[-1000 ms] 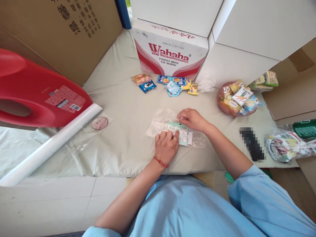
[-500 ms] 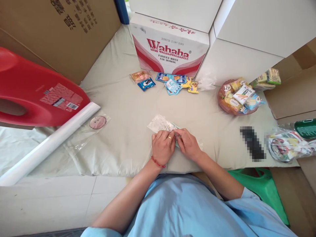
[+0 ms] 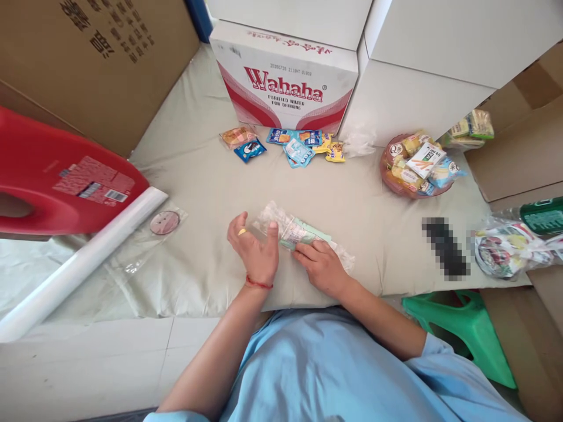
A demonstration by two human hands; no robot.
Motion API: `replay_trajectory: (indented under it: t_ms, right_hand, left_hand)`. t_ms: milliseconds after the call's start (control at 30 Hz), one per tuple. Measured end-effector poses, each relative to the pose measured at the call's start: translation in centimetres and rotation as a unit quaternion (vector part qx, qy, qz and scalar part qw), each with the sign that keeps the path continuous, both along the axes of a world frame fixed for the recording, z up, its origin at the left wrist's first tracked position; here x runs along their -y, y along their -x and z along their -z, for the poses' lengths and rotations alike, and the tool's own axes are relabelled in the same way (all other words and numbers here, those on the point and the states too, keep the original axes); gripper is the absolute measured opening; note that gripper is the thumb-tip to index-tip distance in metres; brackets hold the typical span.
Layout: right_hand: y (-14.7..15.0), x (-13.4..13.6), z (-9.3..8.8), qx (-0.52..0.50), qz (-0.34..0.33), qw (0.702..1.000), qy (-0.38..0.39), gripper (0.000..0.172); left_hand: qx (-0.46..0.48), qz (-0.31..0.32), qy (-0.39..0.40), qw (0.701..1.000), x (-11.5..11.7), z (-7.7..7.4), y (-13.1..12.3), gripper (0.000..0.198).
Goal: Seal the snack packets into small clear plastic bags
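Observation:
A long package in crinkled clear plastic (image 3: 303, 232), with a pale green part and a barcode, lies slantwise on the cloth-covered surface. My right hand (image 3: 323, 266) holds its near side, fingers together over the edge; the thumb is hidden. To the left of the package, my left hand (image 3: 255, 249) is raised with its fingers apart and nothing in it. Its thumb points up close to the package's left end. A gold ring and a red cord bracelet are on that hand and wrist.
Snack packets (image 3: 299, 146) lie before a Wahaha carton (image 3: 285, 82). A bowl (image 3: 389, 179) of snacks stands at the right, with a pixelated dark object (image 3: 446, 249) nearer. A white roll (image 3: 83, 264) and red jug (image 3: 74, 176) are at the left; a green stool (image 3: 479, 334) is below right.
Both hands were together over the package. My left hand has let go, opened and moved left, while my right hand stays on the package, uncovering its green part and barcode.

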State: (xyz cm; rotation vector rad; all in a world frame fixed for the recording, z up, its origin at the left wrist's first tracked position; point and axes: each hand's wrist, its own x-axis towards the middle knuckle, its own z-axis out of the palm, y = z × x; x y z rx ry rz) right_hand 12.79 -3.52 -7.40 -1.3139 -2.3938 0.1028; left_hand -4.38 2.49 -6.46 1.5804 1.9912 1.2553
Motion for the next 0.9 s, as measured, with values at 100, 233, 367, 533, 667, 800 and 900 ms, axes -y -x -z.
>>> replay_trajectory:
  t_ms: [100,233,367,533,667,800,900]
  right_hand:
    - [0.1,0.2,0.0,0.004,0.000,1.000,-0.002,0.031]
    - [-0.2,0.2,0.0,-0.027,-0.006,0.999,0.023,0.033]
    - [-0.4,-0.1,-0.1,-0.066,-0.022,0.996,0.049,0.035]
    - [-0.4,-0.3,0.5,-0.083,-0.021,0.994,0.068,0.031]
    - [-1.1,0.2,-0.3,-0.111,-0.035,0.988,0.098,0.027]
    - [-3.7,1.7,-3.4,-0.183,-0.099,0.963,0.173,0.026]
    - [-6.3,2.7,-4.8,-0.240,0.052,0.956,0.161,0.026]
  left_hand:
    - [-0.054,0.030,0.116,0.991,-1.8,0.2,0.2,0.066]
    - [-0.035,0.064,0.148,0.986,-2.8,0.1,1.1,0.025]
    - [0.166,0.137,0.101,0.971,-1.4,-1.3,1.0,0.016]
    - [0.107,0.265,0.016,0.958,2.2,-2.3,-2.1,0.013]
    - [-0.069,0.361,-0.047,0.929,4.1,-0.7,-2.9,0.039]
    - [-0.149,0.426,-0.051,0.891,5.0,1.1,-1.8,0.055]
    - [-0.175,0.432,-0.027,0.884,5.2,1.5,-1.4,0.062]
